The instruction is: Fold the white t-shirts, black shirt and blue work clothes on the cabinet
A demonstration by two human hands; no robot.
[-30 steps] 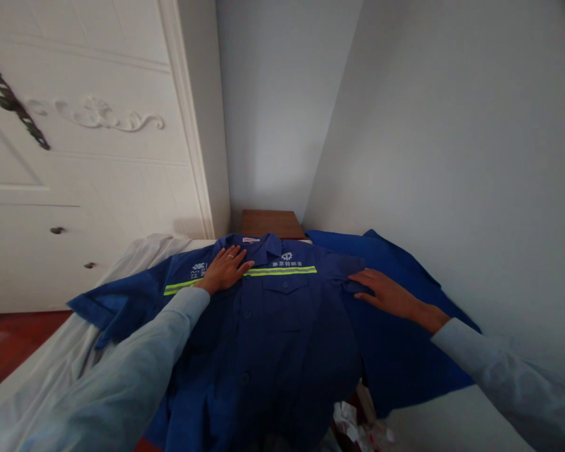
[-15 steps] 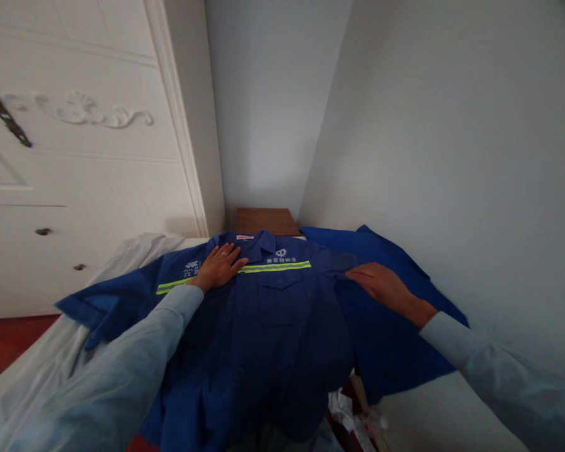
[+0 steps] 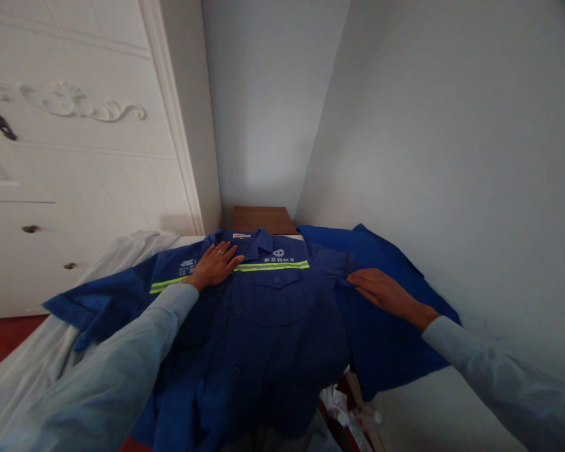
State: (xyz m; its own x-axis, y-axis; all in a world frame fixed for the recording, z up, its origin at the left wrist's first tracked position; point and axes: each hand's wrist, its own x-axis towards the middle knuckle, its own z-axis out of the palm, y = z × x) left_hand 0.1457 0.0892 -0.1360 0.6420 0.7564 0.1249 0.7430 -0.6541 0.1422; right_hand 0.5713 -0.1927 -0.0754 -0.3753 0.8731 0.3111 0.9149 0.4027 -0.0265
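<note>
A dark blue work shirt (image 3: 282, 339) lies spread out, front up, with its collar at the far end. Yellow-green reflective strips and white lettering cross its chest. My left hand (image 3: 215, 263), a ring on one finger, rests flat with fingers stretched on the chest just below the collar. At the right sleeve, my right hand (image 3: 381, 290) has its fingers pressed together on the sleeve's edge. Beneath that hand a brighter blue garment (image 3: 395, 351) is spread out against the wall. The shirt's other sleeve reaches out to the left.
A white cabinet (image 3: 98, 182) with dark handles stands on the left, and a grey wall (image 3: 442, 157) rises on the right. Behind the collar sits a brown wooden box (image 3: 263, 220). White cloth (image 3: 42, 383) lies at the left; crumpled white wrappers (image 3: 336, 402) show below the shirt.
The whole view has shifted slightly, so the shirt and cabinet appear a little further left. My left hand stays flat on the chest; my right hand remains at the sleeve.
</note>
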